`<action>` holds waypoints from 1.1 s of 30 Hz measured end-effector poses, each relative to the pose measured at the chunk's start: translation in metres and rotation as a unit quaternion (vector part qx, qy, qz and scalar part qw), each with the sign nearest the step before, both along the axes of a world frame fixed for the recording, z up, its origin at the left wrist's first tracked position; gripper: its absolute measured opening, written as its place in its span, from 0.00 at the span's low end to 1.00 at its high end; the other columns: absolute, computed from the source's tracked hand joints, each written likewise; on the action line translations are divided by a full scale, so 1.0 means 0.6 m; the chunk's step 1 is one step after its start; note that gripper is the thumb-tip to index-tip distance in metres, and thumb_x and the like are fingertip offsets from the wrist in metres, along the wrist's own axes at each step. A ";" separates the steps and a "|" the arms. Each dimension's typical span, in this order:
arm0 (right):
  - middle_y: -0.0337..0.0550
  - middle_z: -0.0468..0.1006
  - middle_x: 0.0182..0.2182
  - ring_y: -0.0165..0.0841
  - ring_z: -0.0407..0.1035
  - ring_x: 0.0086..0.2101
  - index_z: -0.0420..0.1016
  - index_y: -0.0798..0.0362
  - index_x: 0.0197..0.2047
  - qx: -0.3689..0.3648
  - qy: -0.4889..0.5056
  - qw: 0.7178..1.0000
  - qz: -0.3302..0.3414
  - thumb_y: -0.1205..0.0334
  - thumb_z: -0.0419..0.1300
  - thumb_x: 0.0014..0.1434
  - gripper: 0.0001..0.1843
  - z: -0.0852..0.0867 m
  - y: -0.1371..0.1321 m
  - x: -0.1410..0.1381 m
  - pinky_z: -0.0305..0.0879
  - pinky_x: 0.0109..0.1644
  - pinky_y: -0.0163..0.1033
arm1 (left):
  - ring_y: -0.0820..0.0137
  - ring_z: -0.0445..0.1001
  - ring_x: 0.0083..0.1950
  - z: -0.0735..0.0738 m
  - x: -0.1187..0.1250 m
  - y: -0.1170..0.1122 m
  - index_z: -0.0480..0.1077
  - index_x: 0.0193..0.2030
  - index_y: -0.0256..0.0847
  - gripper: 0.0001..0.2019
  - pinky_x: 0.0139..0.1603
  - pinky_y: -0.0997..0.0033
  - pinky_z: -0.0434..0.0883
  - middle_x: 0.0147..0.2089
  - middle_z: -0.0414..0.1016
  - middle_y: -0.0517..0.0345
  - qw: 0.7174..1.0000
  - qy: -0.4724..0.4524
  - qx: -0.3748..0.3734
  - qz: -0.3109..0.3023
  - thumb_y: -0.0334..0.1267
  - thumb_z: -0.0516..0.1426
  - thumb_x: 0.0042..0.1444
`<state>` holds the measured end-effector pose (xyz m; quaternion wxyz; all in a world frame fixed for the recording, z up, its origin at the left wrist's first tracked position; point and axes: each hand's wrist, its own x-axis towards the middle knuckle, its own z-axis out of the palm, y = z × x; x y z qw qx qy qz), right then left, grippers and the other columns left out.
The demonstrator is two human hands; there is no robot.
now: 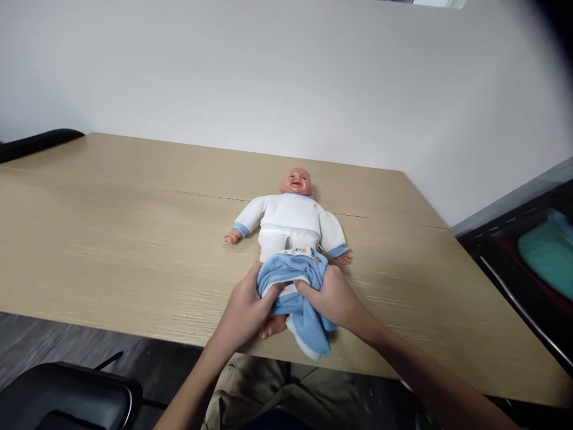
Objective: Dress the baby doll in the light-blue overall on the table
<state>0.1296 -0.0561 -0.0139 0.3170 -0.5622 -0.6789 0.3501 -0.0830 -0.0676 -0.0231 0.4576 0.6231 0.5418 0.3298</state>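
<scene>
A baby doll (290, 210) lies on its back on the table, head away from me, in a white top with blue cuffs. Bunched around its legs are blue pants (290, 269) with white trim. My left hand (250, 298) grips the pants on the left side, thumb pressed into the cloth. On the right side my right hand (331, 295) holds the same garment, its thumb near the other thumb. One bare foot (272, 326) of the doll shows below the cloth by my left hand. A blue leg of the pants (311, 334) hangs toward the table's front edge.
The wooden table (134, 239) meets a pale wall (246, 77) at the back. A black chair (76, 394) stands at the lower left, and another black chair edge (49, 138) shows at the far left. At right are dark furniture and a teal item (548, 254).
</scene>
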 end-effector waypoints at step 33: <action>0.48 0.86 0.42 0.40 0.77 0.38 0.81 0.53 0.42 0.010 -0.248 0.962 0.110 0.58 0.66 0.61 0.08 0.033 0.007 -0.035 0.66 0.42 0.43 | 0.46 0.79 0.55 -0.028 -0.031 -0.028 0.63 0.63 0.43 0.21 0.55 0.53 0.70 0.54 0.81 0.45 0.987 0.143 -0.063 -0.027 0.47 0.53 0.66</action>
